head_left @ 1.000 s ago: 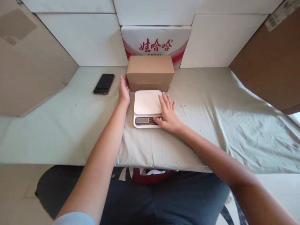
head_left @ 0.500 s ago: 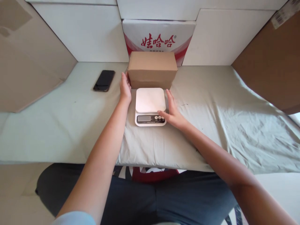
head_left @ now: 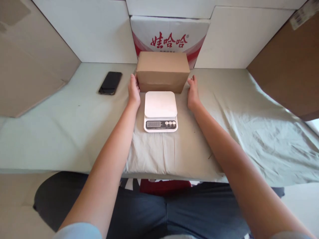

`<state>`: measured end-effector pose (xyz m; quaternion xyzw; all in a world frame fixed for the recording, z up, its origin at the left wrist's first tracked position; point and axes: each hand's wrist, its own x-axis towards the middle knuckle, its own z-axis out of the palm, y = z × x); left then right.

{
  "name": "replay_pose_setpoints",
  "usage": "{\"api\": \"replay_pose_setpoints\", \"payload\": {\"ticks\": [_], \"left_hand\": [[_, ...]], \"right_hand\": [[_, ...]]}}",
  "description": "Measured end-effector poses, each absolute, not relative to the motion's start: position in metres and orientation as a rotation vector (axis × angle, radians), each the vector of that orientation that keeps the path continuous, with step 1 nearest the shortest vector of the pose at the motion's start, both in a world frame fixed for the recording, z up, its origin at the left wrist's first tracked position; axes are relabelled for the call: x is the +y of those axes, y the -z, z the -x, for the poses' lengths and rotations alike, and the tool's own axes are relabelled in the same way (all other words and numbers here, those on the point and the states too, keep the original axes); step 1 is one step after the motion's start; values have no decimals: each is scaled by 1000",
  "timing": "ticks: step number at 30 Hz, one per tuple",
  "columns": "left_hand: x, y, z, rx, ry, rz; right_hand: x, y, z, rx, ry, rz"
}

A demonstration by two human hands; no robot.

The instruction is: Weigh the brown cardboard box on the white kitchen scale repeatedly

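Observation:
A closed brown cardboard box (head_left: 163, 71) stands behind a white kitchen scale (head_left: 160, 104) on the pale green cloth. The scale's plate is bare, and segments show on its small display. My left hand (head_left: 134, 89) rests against the left side of the box, its thumb up and its other fingers partly hidden. At the box's right side, my right hand (head_left: 193, 90) is upright with nothing in it, its fingers slightly bent. Whether it touches the box is hard to tell.
A black phone (head_left: 110, 83) lies on the cloth to the left. White boxes and a carton with red lettering (head_left: 169, 35) form the back wall. Large brown cardboard boxes flank the left (head_left: 32, 63) and right (head_left: 289, 66).
My right hand has moved from the scale's buttons, back and right to the box's right side. The scale's display, blank before, now shows segments. My left hand stays by the box.

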<state>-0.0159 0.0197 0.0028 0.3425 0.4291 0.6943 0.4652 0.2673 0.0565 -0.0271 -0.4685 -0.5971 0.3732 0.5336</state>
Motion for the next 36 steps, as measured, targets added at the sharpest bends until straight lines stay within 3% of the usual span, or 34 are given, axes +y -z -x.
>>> {"api": "replay_pose_setpoints", "payload": {"ticks": [8, 36], "left_hand": [[17, -8, 15, 1077, -1686, -860], [27, 8, 21, 1024, -1741, -935]], "right_hand": [[42, 6, -247, -1470, -929, 1008], [42, 6, -249, -1440, -940, 1018]]}}
